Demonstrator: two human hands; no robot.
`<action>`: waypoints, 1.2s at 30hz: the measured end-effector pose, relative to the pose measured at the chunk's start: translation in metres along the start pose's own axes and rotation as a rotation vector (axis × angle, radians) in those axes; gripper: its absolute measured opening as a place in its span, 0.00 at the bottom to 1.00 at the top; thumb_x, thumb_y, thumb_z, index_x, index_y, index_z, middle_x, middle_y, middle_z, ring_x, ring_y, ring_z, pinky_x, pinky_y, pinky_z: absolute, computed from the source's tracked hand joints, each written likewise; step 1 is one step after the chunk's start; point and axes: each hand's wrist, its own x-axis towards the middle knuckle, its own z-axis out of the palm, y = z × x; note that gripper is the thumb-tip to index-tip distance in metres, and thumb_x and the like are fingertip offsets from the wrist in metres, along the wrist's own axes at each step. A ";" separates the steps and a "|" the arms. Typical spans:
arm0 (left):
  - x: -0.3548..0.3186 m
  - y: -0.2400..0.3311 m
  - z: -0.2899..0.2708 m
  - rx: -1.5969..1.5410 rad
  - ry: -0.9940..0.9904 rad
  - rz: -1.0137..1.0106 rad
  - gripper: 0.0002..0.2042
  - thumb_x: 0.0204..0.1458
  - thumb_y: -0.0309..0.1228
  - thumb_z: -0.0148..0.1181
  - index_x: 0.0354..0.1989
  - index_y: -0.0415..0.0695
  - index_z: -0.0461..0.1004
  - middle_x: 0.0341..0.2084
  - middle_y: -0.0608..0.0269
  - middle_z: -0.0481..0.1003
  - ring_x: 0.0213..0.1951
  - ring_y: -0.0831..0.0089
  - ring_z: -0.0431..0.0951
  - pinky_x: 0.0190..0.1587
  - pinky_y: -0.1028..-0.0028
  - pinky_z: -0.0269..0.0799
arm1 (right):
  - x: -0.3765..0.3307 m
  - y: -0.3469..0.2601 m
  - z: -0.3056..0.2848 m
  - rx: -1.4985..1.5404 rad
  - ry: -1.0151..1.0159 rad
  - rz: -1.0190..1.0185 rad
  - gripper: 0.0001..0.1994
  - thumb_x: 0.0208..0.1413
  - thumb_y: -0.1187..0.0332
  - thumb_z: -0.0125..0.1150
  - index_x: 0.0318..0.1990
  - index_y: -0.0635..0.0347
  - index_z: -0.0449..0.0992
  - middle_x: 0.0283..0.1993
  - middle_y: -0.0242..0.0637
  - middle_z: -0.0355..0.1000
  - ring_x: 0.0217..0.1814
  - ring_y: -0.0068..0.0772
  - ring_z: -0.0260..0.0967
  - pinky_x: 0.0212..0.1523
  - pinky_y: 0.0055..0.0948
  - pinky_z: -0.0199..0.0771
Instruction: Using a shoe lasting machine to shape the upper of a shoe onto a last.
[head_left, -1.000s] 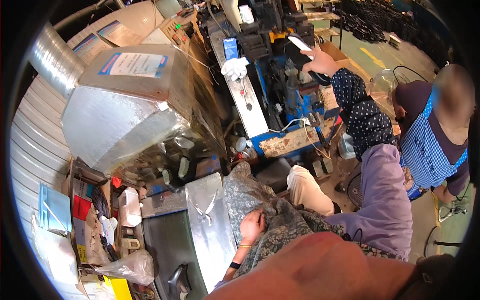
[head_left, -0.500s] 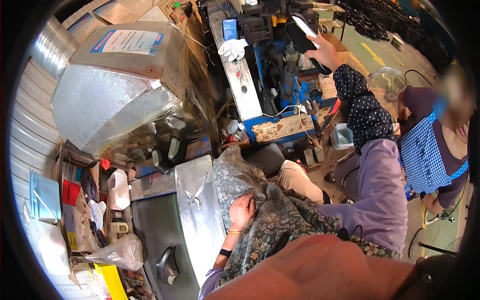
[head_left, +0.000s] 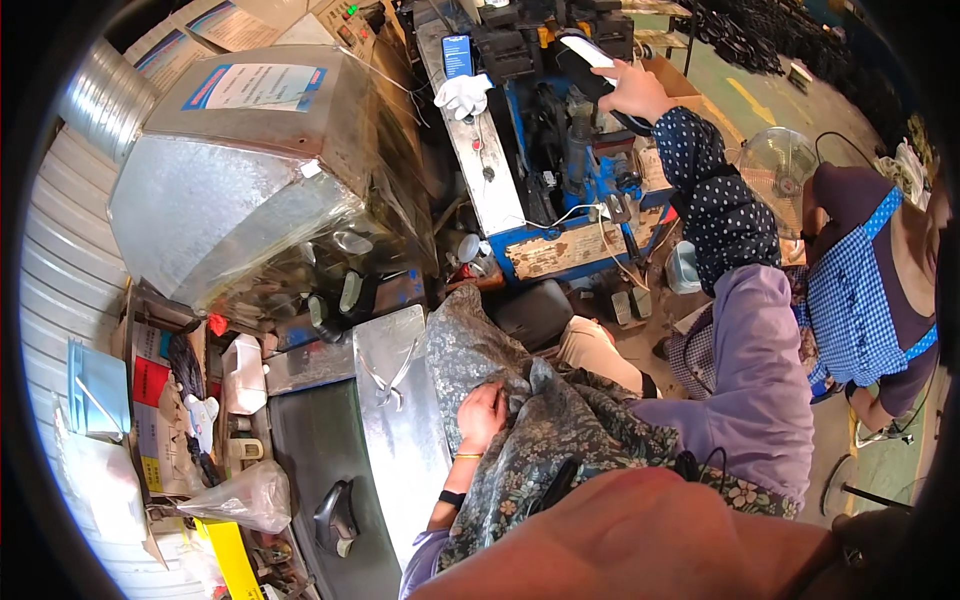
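My right hand (head_left: 638, 93) reaches far forward, closed on a black shoe (head_left: 598, 60) with a white strip along its top. The shoe is over a blue and black machine (head_left: 575, 165); the hand hides part of it. My left hand (head_left: 482, 415) rests on my dark floral apron (head_left: 455, 340) with curled fingers, their tips lost in the folds. Beside that hand, long-handled pincers (head_left: 390, 380) lie on a shiny metal plate (head_left: 410, 450). Another black shoe (head_left: 336, 518) lies on a dark belt (head_left: 300, 430) left of the plate.
A large metal hood (head_left: 240, 170) stands at the left, with shoes (head_left: 350, 292) under its plastic flap. A white glove (head_left: 463, 97) and a phone (head_left: 456, 57) lie on the machine's ledge. A co-worker in a blue checked apron (head_left: 865, 300) is at right, near a fan (head_left: 778, 160).
My right hand and its shoe have moved slightly left, and the shoe has come lower over the machine. My left hand stays on the apron. The co-worker has shifted and turned.
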 end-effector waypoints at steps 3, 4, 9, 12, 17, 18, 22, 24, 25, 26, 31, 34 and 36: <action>0.002 0.002 0.002 -0.006 0.013 0.004 0.10 0.51 0.29 0.59 0.41 0.45 0.80 0.36 0.57 0.80 0.39 0.57 0.80 0.43 0.64 0.75 | 0.010 0.004 -0.004 0.075 -0.036 0.043 0.36 0.33 0.54 0.67 0.60 0.41 0.75 0.60 0.51 0.70 0.54 0.51 0.74 0.56 0.36 0.72; 0.000 0.002 0.003 0.002 0.009 0.010 0.10 0.51 0.29 0.59 0.41 0.45 0.80 0.36 0.57 0.80 0.39 0.57 0.80 0.43 0.64 0.75 | 0.015 0.006 -0.002 0.150 -0.034 0.055 0.36 0.33 0.54 0.68 0.59 0.43 0.76 0.57 0.51 0.72 0.53 0.50 0.74 0.55 0.36 0.73; -0.003 0.003 0.000 -0.020 0.007 -0.008 0.09 0.51 0.29 0.60 0.41 0.45 0.80 0.35 0.57 0.80 0.39 0.57 0.80 0.43 0.64 0.75 | 0.011 0.014 -0.010 0.128 -0.051 0.003 0.37 0.31 0.55 0.69 0.59 0.45 0.76 0.53 0.51 0.75 0.51 0.48 0.75 0.54 0.34 0.74; -0.004 0.002 0.000 -0.023 0.006 -0.014 0.10 0.51 0.29 0.60 0.41 0.45 0.80 0.35 0.57 0.80 0.39 0.57 0.80 0.43 0.64 0.75 | 0.013 0.003 -0.012 0.022 -0.212 0.013 0.37 0.33 0.55 0.70 0.60 0.42 0.75 0.61 0.47 0.69 0.55 0.49 0.72 0.56 0.36 0.72; -0.001 0.002 0.001 0.007 0.002 -0.003 0.10 0.52 0.30 0.60 0.41 0.45 0.80 0.36 0.57 0.80 0.39 0.57 0.80 0.44 0.64 0.75 | -0.008 -0.020 0.008 -0.056 -0.147 0.100 0.37 0.37 0.53 0.66 0.63 0.35 0.72 0.64 0.46 0.65 0.51 0.59 0.73 0.54 0.46 0.74; -0.006 0.001 -0.004 0.012 0.000 -0.006 0.10 0.52 0.30 0.60 0.41 0.45 0.80 0.36 0.57 0.80 0.39 0.57 0.80 0.44 0.64 0.75 | -0.018 -0.026 0.021 -0.081 -0.119 0.105 0.35 0.43 0.50 0.64 0.65 0.32 0.69 0.69 0.46 0.59 0.56 0.60 0.68 0.57 0.50 0.70; 0.000 0.004 -0.003 -0.018 0.001 0.000 0.10 0.52 0.30 0.59 0.42 0.45 0.80 0.35 0.57 0.80 0.39 0.57 0.80 0.44 0.64 0.75 | -0.049 -0.044 0.032 -0.242 -0.044 0.119 0.35 0.49 0.48 0.61 0.68 0.29 0.63 0.75 0.45 0.50 0.61 0.62 0.59 0.61 0.53 0.62; -0.001 0.005 -0.001 -0.005 0.007 -0.007 0.10 0.52 0.30 0.60 0.42 0.45 0.80 0.35 0.57 0.80 0.38 0.57 0.80 0.43 0.64 0.75 | -0.048 -0.044 0.033 -0.204 -0.053 0.147 0.34 0.50 0.49 0.60 0.68 0.29 0.64 0.75 0.45 0.50 0.60 0.62 0.60 0.60 0.53 0.63; -0.002 0.004 0.000 0.007 0.001 -0.007 0.10 0.51 0.30 0.60 0.42 0.45 0.80 0.35 0.57 0.80 0.38 0.57 0.80 0.43 0.64 0.75 | -0.047 -0.045 0.034 -0.211 -0.031 0.137 0.33 0.50 0.50 0.61 0.67 0.29 0.65 0.75 0.45 0.51 0.59 0.62 0.60 0.60 0.52 0.64; -0.001 0.002 0.000 0.009 0.001 -0.012 0.10 0.51 0.30 0.60 0.42 0.45 0.80 0.35 0.57 0.80 0.38 0.57 0.80 0.43 0.64 0.75 | -0.045 -0.045 0.035 -0.208 -0.034 0.134 0.33 0.50 0.50 0.61 0.67 0.29 0.65 0.75 0.45 0.51 0.59 0.62 0.60 0.60 0.52 0.64; 0.000 0.003 -0.001 0.000 0.025 0.014 0.10 0.51 0.30 0.60 0.41 0.46 0.80 0.35 0.58 0.80 0.38 0.58 0.80 0.42 0.65 0.75 | -0.030 -0.041 0.044 -0.164 0.026 0.140 0.32 0.49 0.50 0.60 0.66 0.29 0.67 0.72 0.41 0.54 0.58 0.63 0.61 0.57 0.53 0.68; -0.002 -0.003 0.001 -0.011 0.041 0.044 0.09 0.51 0.30 0.61 0.41 0.46 0.80 0.34 0.58 0.80 0.37 0.58 0.80 0.41 0.65 0.75 | -0.008 -0.039 0.051 -0.157 0.041 0.145 0.32 0.49 0.48 0.59 0.66 0.28 0.67 0.71 0.41 0.56 0.58 0.64 0.61 0.57 0.53 0.69; -0.002 -0.005 0.003 -0.013 0.062 0.054 0.09 0.51 0.30 0.61 0.40 0.46 0.80 0.34 0.59 0.80 0.36 0.59 0.80 0.40 0.66 0.76 | 0.005 -0.036 0.053 -0.160 0.026 0.194 0.32 0.49 0.46 0.58 0.66 0.26 0.66 0.71 0.41 0.56 0.59 0.64 0.61 0.59 0.51 0.68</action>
